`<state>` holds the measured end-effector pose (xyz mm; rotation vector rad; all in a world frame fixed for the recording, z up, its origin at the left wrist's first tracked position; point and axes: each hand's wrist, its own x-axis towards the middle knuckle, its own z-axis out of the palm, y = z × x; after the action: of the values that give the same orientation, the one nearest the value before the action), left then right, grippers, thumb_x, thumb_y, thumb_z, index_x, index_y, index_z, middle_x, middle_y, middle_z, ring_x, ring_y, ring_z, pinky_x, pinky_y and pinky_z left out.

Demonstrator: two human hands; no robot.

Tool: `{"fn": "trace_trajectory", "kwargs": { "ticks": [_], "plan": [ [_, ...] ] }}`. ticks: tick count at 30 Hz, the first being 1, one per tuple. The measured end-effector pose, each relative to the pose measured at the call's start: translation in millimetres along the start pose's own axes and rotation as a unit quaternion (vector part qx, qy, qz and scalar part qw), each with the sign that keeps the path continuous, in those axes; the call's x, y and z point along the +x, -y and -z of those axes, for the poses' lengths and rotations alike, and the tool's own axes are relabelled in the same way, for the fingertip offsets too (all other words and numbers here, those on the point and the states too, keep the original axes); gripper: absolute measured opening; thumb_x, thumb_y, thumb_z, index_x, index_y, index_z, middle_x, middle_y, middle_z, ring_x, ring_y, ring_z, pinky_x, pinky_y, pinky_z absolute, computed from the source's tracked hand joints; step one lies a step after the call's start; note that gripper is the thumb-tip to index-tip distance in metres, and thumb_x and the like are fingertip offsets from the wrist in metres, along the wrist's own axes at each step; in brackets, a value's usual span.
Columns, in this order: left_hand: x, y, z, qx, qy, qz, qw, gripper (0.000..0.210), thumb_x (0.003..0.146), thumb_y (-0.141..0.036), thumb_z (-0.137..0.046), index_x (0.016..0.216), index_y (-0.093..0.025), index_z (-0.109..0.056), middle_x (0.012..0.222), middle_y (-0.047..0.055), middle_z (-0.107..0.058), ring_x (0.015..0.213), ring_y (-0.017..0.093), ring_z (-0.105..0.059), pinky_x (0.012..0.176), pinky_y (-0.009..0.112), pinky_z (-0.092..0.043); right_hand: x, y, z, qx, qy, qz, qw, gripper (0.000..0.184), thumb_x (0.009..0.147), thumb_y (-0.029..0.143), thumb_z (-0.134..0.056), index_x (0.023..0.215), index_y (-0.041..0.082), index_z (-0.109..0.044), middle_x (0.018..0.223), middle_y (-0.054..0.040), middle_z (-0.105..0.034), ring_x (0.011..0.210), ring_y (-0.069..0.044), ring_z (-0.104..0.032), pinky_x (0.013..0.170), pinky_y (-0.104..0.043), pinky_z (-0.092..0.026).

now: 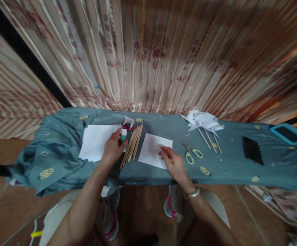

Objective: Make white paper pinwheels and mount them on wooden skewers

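Observation:
My left hand (113, 146) has its thumb and fingers closed around a small glue stick (123, 134) with a white cap and green body, beside a stack of white paper sheets (93, 141). Over the right part of a square white sheet (150, 148) is my right hand (173, 162), fingers bent and loosely apart, with nothing seen in them. A crease line shows near that sheet's lower left corner. Between the stack and the square lies a bundle of thin wooden sticks (132, 145). Scissors (191, 153) with yellow-green handles lie open to the right of my right hand.
A small red box (128, 123) with its lid up stands behind the sticks. White paper pinwheels (202, 120) on sticks lie at the back right. Farther right are a black phone (252, 150) and a blue-framed tablet (290, 134). A teal cloth (230, 169) covers the narrow table.

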<state>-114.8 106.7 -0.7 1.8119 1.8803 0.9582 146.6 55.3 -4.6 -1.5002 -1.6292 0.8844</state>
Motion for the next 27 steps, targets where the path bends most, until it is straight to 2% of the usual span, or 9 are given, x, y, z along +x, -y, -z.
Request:
{"fn": "trace_trajectory", "kwargs": {
  "ticks": [4, 7, 10, 12, 13, 15, 19, 23, 27],
  "plan": [
    [-1, -4, -5.1, 0.123, 0.014, -0.03, 0.992, 0.056, 0.084, -0.033, -0.052, 0.135, -0.012, -0.045, 0.111, 0.015, -0.061, 0.095, 0.029, -0.06, 0.087, 0.042, -0.047, -4, -15, 25, -0.102, -0.031, 0.062, 0.992, 0.029, 0.092, 0.033, -0.048, 0.113, 0.019, -0.064, 0.105, -0.0109, -0.071, 0.093, -0.023, -0.066, 0.089, -0.039, -0.049],
    [-1, -10, -5.9, 0.153, -0.012, -0.074, 0.985, 0.054, 0.085, -0.034, -0.052, 0.132, -0.009, -0.048, 0.118, 0.018, -0.057, 0.11, 0.033, -0.052, 0.095, 0.046, -0.042, -10, -22, 38, -0.154, 0.001, 0.126, 0.98, 0.03, 0.09, 0.032, -0.054, 0.115, 0.018, -0.063, 0.115, -0.0114, -0.067, 0.108, -0.025, -0.061, 0.098, -0.042, -0.046],
    [-10, -24, -11.1, 0.129, -0.039, -0.149, 0.98, 0.047, 0.086, -0.034, -0.053, 0.127, -0.011, -0.053, 0.123, 0.017, -0.054, 0.114, 0.032, -0.048, 0.099, 0.048, -0.04, -17, -27, 47, -0.18, 0.043, 0.156, 0.97, 0.044, 0.085, 0.037, -0.063, 0.123, 0.018, -0.059, 0.128, -0.0126, -0.06, 0.12, -0.027, -0.053, 0.104, -0.045, -0.042],
    [-26, -37, -20.5, 0.078, 0.018, -0.234, 0.969, 0.038, 0.087, -0.032, -0.054, 0.121, -0.016, -0.058, 0.12, 0.014, -0.057, 0.111, 0.028, -0.05, 0.098, 0.044, -0.042, -22, -31, 51, -0.192, 0.063, 0.165, 0.965, 0.055, 0.083, 0.042, -0.065, 0.131, 0.019, -0.052, 0.136, -0.0134, -0.054, 0.127, -0.027, -0.048, 0.106, -0.048, -0.04],
    [-35, -45, -26.8, 0.056, 0.071, -0.274, 0.957, 0.034, 0.086, -0.03, -0.056, 0.118, -0.018, -0.06, 0.118, 0.011, -0.058, 0.11, 0.026, -0.052, 0.097, 0.043, -0.043, -23, -32, 51, -0.195, 0.073, 0.17, 0.963, 0.059, 0.083, 0.044, -0.064, 0.135, 0.02, -0.049, 0.139, -0.0136, -0.051, 0.13, -0.028, -0.045, 0.107, -0.049, -0.039],
    [-54, -57, -40.6, 0.037, 0.148, -0.316, 0.936, 0.03, 0.085, -0.028, -0.06, 0.114, -0.021, -0.062, 0.117, 0.01, -0.06, 0.108, 0.026, -0.053, 0.095, 0.044, -0.044, -26, -35, 52, -0.197, 0.087, 0.18, 0.96, 0.062, 0.085, 0.046, -0.061, 0.139, 0.021, -0.043, 0.142, -0.0138, -0.048, 0.133, -0.028, -0.042, 0.108, -0.05, -0.037],
    [-72, -67, -59.9, 0.038, 0.187, -0.313, 0.93, 0.028, 0.083, -0.023, -0.063, 0.11, -0.017, -0.062, 0.114, 0.012, -0.062, 0.107, 0.027, -0.053, 0.092, 0.045, -0.047, -27, -35, 50, -0.211, 0.1, 0.189, 0.954, 0.06, 0.088, 0.044, -0.057, 0.14, 0.02, -0.042, 0.142, -0.0151, -0.048, 0.133, -0.027, -0.042, 0.108, -0.049, -0.037],
    [-68, -67, -63.9, 0.058, 0.185, -0.309, 0.931, 0.023, 0.083, -0.022, -0.062, 0.105, -0.018, -0.063, 0.107, 0.011, -0.064, 0.103, 0.025, -0.054, 0.089, 0.043, -0.048, -27, -33, 49, -0.216, 0.099, 0.183, 0.954, 0.056, 0.087, 0.043, -0.059, 0.137, 0.02, -0.047, 0.139, -0.0146, -0.05, 0.131, -0.028, -0.044, 0.108, -0.049, -0.038],
    [-67, -65, -65.6, 0.084, 0.167, -0.336, 0.923, 0.013, 0.087, -0.021, -0.058, 0.097, -0.018, -0.065, 0.099, 0.009, -0.065, 0.097, 0.023, -0.056, 0.084, 0.039, -0.049, -26, -32, 49, -0.21, 0.092, 0.177, 0.957, 0.055, 0.085, 0.043, -0.061, 0.135, 0.022, -0.049, 0.139, -0.0137, -0.051, 0.13, -0.028, -0.045, 0.107, -0.05, -0.038]
  ]
}}
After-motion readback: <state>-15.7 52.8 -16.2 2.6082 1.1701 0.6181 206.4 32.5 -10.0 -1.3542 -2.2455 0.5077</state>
